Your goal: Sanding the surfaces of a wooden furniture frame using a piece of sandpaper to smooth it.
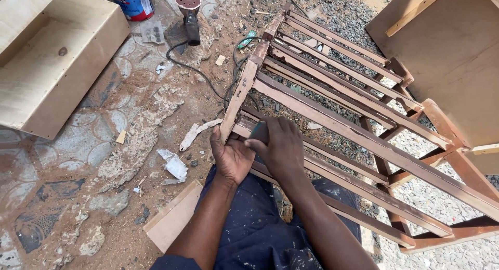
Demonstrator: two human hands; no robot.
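Dark blue trousers [260, 233], flecked with pale paint, fill the bottom of the view, and both bare forearms reach out over them to a slatted wooden frame [358, 135] lying on its side across the person's lap and the gravel beyond. Left hand [232, 156] is curled round the frame's end rail at the near corner, thumb up along the pale, bare wood there. Right hand [278, 144] sits just beside it, touching it, fingers closed over a small dark block [260, 132] pressed flat against a slat; what the block is made of I cannot tell. Most of the frame is reddish-brown, with paler patches along the left rail.

Left of the knees a short offcut board [174, 218] lies on the dusty paved floor [62, 197], with scraps of paper [174, 165] and a pale wood strip [197, 132] near it. Farther up the floor, a sander [189, 12] rests with its disc facing up, its black cable [195, 69] trailing towards the frame. A paint can [134, 2] stands beside it. Plywood boxes sit at top left [52, 62] and top right [452, 56].
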